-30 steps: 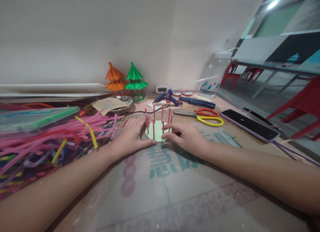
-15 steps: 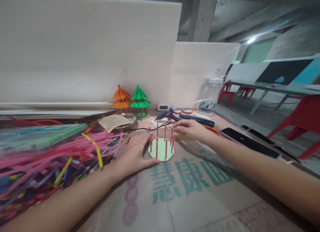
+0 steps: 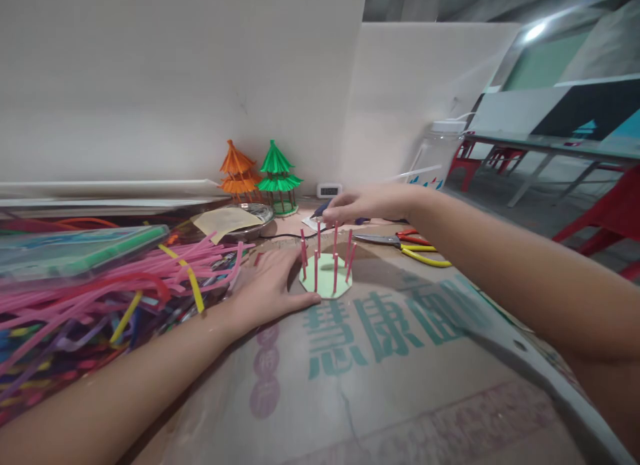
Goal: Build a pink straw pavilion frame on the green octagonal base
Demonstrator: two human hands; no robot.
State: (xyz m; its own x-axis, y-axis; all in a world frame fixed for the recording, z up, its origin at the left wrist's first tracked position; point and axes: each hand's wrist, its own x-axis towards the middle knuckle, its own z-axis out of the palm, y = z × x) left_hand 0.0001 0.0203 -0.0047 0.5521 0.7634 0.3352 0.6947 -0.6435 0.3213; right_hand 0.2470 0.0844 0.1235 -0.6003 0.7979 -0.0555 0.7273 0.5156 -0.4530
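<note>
Eight thin pink upright sticks (image 3: 315,273) are counted on one pale green octagonal board (image 3: 325,279) beside the left hand (image 3: 267,283). Beyond that hand, two two-tiered pavilion models (image 3: 274,161) are seen, one orange and one green. One white rectangular digital timer (image 3: 329,190) is found behind the right hand (image 3: 370,202), and one pair of red-and-yellow-handled metal scissors (image 3: 376,239) is found below that hand.

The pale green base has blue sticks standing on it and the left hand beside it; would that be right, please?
Not quite: the head view shows that the sticks are pink, not blue. They do stand on the pale green base, with the left hand beside it.
</note>
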